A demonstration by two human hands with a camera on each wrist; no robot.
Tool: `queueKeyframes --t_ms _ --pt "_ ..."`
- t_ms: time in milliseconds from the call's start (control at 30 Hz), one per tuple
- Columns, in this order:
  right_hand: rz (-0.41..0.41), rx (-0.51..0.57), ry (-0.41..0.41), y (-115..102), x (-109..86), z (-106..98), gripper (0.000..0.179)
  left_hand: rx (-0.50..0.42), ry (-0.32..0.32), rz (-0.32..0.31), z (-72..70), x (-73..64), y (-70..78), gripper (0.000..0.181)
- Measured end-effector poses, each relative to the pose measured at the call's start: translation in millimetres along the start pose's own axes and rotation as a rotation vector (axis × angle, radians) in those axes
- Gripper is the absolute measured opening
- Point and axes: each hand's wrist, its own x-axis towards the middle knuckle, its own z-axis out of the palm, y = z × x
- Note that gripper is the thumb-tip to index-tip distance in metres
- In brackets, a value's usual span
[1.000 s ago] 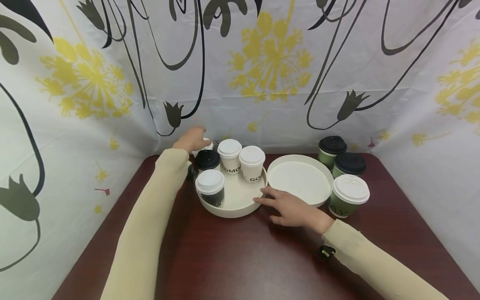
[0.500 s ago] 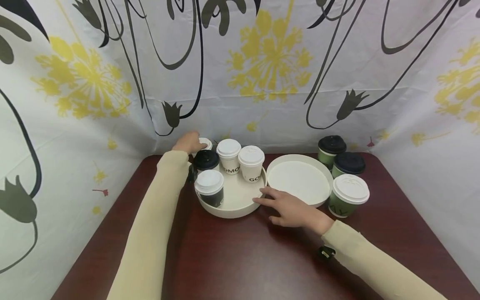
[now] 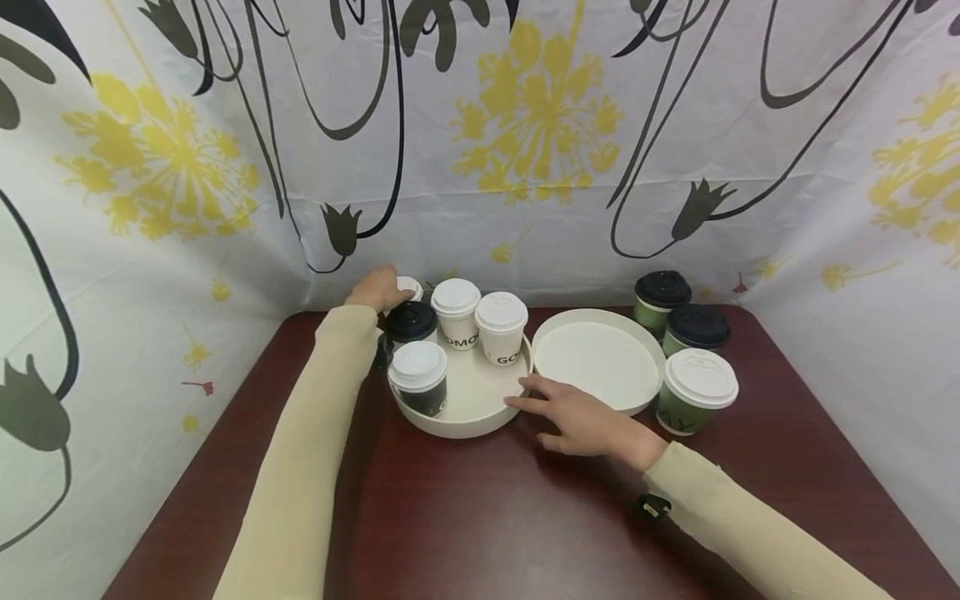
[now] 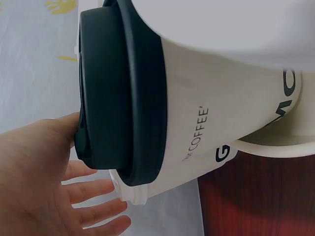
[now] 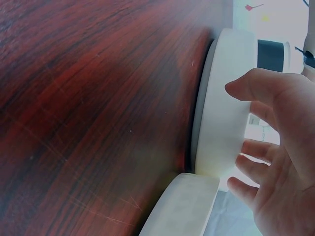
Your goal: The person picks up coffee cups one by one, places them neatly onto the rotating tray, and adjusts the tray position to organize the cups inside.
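My left hand (image 3: 375, 289) reaches over the back left of a round tray (image 3: 463, 427) and grips a white-lidded paper cup (image 3: 407, 285) from above. Thumb and lower cup are hidden there. In the left wrist view, fingers (image 4: 96, 189) meet the lid's edge behind a black-lidded paper cup (image 4: 123, 98). Two white cups (image 3: 455, 310) (image 3: 502, 327) and a dark-sleeved cup (image 3: 418, 377) also stand in this tray. My right hand (image 3: 581, 421) is spread at the tray's right front rim, its fingers loose; contact with the tray wall (image 5: 226, 113) is unclear.
A second round tray (image 3: 597, 358) touches the first on its right. Two green cups with black lids (image 3: 662, 300) (image 3: 697, 327) and a green cup with a white lid (image 3: 696, 390) stand beside it. A patterned cloth (image 3: 480, 150) closes off the back of the dark red table (image 3: 450, 517).
My left hand has come down onto the back left cup, and its thumb and fingers have drawn together. The right hand stays put. The cups keep their places.
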Motion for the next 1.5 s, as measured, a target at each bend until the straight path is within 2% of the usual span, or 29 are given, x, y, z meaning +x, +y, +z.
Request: queueKeyframes --t_ms 267,533,1000,1300,1500 --pt "-0.026 -0.035 0.027 2 -0.1 3 0.067 -0.024 -0.016 -0.012 1.1 2.6 0.6 0.062" --pt "-0.031 -0.031 0.038 1 0.0 3 0.066 -0.062 -0.007 -0.022 1.9 4.0 -1.1 0.064" --pt "-0.029 -0.027 0.049 1 -0.3 3 0.065 -0.094 0.006 -0.040 1.6 3.7 2.1 0.055" --pt "-0.030 -0.030 0.047 1 -0.3 3 0.065 -0.077 0.034 -0.016 -2.8 1.8 1.9 0.057" --pt "-0.027 -0.035 0.045 3 0.3 4 0.067 -0.072 0.047 0.000 -11.2 -5.0 3.7 0.058"
